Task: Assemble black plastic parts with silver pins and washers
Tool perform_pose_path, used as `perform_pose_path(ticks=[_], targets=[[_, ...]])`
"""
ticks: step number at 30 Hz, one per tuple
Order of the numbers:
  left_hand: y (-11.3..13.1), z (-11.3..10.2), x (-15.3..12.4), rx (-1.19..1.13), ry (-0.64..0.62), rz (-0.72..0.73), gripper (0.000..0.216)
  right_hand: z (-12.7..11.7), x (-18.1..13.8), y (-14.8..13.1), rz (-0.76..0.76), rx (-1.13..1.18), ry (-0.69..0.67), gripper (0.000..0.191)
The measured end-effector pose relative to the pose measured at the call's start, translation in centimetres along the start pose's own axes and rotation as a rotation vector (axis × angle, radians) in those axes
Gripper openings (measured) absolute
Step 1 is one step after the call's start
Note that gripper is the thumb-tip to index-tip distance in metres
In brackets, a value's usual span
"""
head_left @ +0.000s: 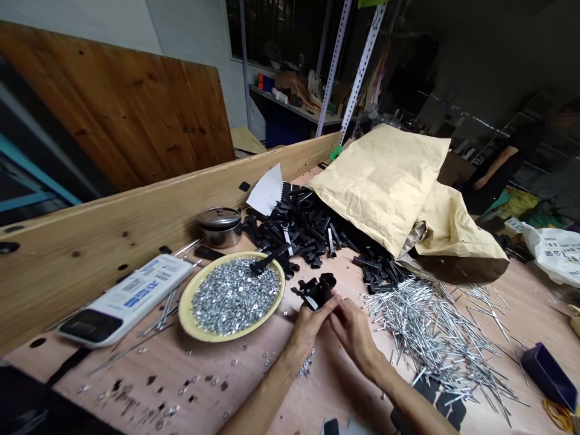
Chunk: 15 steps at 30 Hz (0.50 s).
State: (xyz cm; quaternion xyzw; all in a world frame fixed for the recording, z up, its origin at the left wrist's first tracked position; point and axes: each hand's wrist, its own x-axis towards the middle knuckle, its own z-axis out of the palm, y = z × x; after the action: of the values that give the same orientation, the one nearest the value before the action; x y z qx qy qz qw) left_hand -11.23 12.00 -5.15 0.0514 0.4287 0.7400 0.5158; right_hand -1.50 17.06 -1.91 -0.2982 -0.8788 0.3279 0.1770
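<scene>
Several black plastic parts [321, 289], bunched together, are in my left hand [310, 320], whose fingers are wrapped round them. My right hand [353, 326] meets it at the near side of the bunch, fingers pinched; what they grip, if anything, is hidden. Left of my hands stands a yellow bowl [186, 320] full of small metal nuts or washers, with a black part [270, 258] lying on top. Beyond my hands spreads a heap of black plastic parts [312, 229]. On the right lies a pile of thin metal rods [435, 326]. Loose nuts [306, 365] lie below my wrists.
A white power bank-like device [131, 296] and a lidded metal pot [220, 228] stand along the wooden board [136, 223]. Large paper sacks [385, 181] cover the back right. A dark blue tray [549, 374] sits at the right edge. Another person [502, 157] stands in the background.
</scene>
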Motion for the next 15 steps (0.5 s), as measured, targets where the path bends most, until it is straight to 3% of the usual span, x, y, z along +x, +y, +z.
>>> perform_pose_path(ticks=[3,5,8,12,15], targets=[[-0.3,0.2,0.1,0.020,0.082,0.008,0.041,-1.8,2.2,1.1,0.199,0.177,-0.120,0.017],[-0.6,0.1,0.2,0.031,0.122,0.018,0.039,-2.7,4.7,1.8,0.270,0.153,-0.019,0.017],[-1.2,-0.3,0.5,0.081,0.169,0.029,0.037,-2.6,9.1,2.4,0.290,-0.051,0.130,0.020],[-2.1,-0.9,1.0,0.160,0.168,0.071,0.035,0.0,13.1,2.2,0.304,-0.482,0.145,0.023],[-2.5,-1.2,1.3,0.265,0.175,0.120,0.033,1.1,13.6,2.1,0.257,-0.668,0.141,0.025]])
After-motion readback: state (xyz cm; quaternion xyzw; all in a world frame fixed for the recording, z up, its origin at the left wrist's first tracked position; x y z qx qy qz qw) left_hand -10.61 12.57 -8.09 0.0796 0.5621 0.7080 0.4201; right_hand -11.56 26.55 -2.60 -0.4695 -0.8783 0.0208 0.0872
